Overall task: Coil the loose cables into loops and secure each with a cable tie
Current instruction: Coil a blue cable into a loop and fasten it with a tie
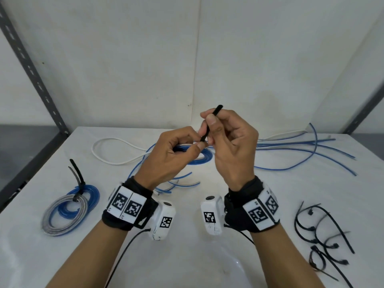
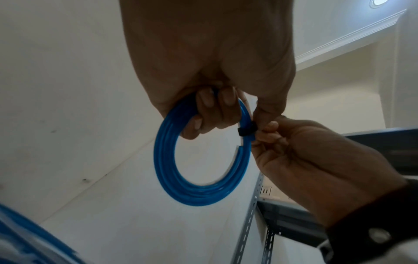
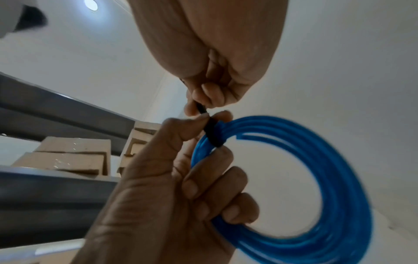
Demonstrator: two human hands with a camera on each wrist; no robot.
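Two finished coils, one blue and one grey, lay near the left edge of the desk, bound together by a black tie whose tail stuck up, presumably parked there to keep done work apart from the rest. Further in, toward the far edge, a white cable and several loose blue cables sprawled uncoiled, so the job looked well short of complete. Above the middle of the desk, the left hand was raised with its fingers curled round a blue coil, three of them hooked through the ring; that grip seemed meant to keep the turns stacked so they could not spring apart. Its thumb and forefinger pressed at the spot where a black cable tie wrapped the strands, likely bracing the tie's head. Just beside it, the right hand pinched the tie's free tail between thumb and curled fingers, the tip poking up past the knuckles, a hold suited to drawing the strap snug. Whether the tie had fully tightened could not be told. Near the right edge a heap of spare ties waited within easy reach of that hand.
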